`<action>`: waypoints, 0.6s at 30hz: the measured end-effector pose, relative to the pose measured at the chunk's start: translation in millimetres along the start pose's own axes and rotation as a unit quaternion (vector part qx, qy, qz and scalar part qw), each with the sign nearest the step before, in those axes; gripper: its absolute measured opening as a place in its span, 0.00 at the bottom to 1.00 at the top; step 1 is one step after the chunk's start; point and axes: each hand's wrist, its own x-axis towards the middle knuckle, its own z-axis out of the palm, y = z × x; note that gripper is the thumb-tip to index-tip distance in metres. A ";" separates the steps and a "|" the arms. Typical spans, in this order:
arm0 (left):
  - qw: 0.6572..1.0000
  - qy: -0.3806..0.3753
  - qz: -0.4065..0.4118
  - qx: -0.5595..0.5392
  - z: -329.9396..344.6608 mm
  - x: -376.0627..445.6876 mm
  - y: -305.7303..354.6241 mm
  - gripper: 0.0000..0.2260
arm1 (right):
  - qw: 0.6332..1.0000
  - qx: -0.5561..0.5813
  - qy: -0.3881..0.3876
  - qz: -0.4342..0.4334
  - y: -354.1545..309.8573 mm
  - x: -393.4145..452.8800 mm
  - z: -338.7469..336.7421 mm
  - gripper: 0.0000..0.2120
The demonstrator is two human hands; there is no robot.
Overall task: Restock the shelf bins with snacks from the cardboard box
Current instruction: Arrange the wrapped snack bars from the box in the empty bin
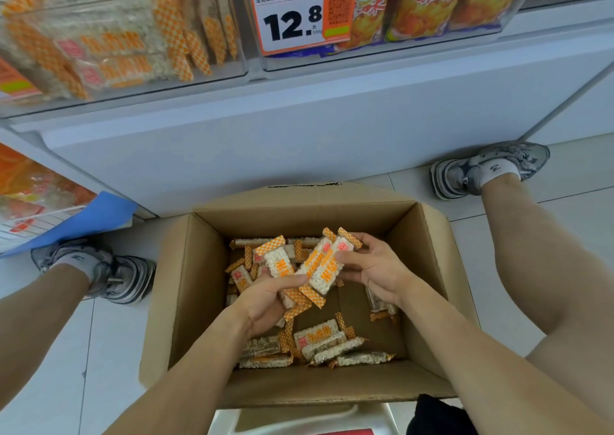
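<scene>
Orange-wrapped snacks (pixel 319 265) are bunching between your left hand (pixel 265 301) and right hand (pixel 375 268) — both gripping — over the box (pixel 186 301); the matching bin (pixel 116 45) is lying up-left.

A shop is shown, of the kind where snacks are sold. Clear shelf bins (pixel 126 35) packed with wrapped snacks (pixel 113 52) are seen at 11 o'clock, and a price tag (pixel 292 19) printed "12.8" is fixed at 12 o'clock before bagged snacks (pixel 428 2). A cardboard box (pixel 206 268) of the same wrapped bars is set on the tiled floor (pixel 564 222) below a white shelf base (pixel 299 129).
</scene>
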 end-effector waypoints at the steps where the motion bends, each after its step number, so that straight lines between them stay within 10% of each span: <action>1: 1.000 -0.005 -0.002 0.030 3.6 -2.0 0.9 0.25 | 1.000 -0.015 0.002 -0.014 -1.0 0.3 -0.9 0.19; 8: 0.996 -0.007 0.010 0.088 26.9 -6.2 -2.8 0.17 | 0.998 -0.036 0.013 -0.056 -6.7 0.6 -4.5 0.31; 18: 0.996 0.063 0.061 -0.014 26.9 7.0 -14.7 0.21 | 0.988 -0.129 -0.039 -0.077 8.0 3.2 2.7 0.20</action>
